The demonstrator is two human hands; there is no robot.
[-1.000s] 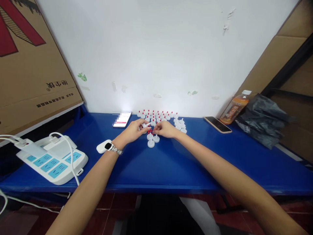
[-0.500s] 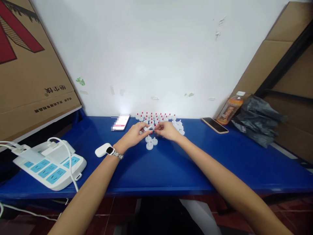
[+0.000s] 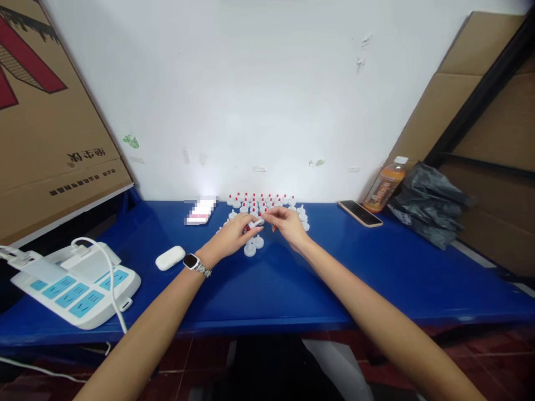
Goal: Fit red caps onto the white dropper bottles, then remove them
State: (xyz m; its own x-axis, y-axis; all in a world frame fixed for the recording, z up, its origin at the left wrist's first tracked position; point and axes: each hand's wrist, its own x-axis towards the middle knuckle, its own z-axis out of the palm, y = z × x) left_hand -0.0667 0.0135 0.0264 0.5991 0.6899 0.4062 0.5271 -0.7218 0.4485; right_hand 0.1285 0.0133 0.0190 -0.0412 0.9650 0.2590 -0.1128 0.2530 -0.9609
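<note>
My left hand (image 3: 234, 234), with a watch on its wrist, is closed around a white nozzle cap (image 3: 256, 223) held on its side. At the tip of that cap, the thumb and fingers of my right hand (image 3: 287, 224) are pinched together; what lies between them is too small to make out. Behind both hands stand rows of white nozzle caps with red tips (image 3: 262, 198). Plain white nozzle caps (image 3: 249, 250) sit just below my left hand, and more white caps (image 3: 304, 218) are grouped right of my right hand.
On the blue table (image 3: 267, 289) lie a white earbud case (image 3: 170, 258), a power strip (image 3: 79, 292) with cables, and a lit phone screen (image 3: 203, 210). A dark phone (image 3: 360, 214), an orange drink bottle (image 3: 383, 186) and a black plastic bag (image 3: 426, 203) are at the right.
The view has shifted slightly, so the table things sit a little further left. Both hands stay together at the cap, with the right fingers now pinched at its tip.
</note>
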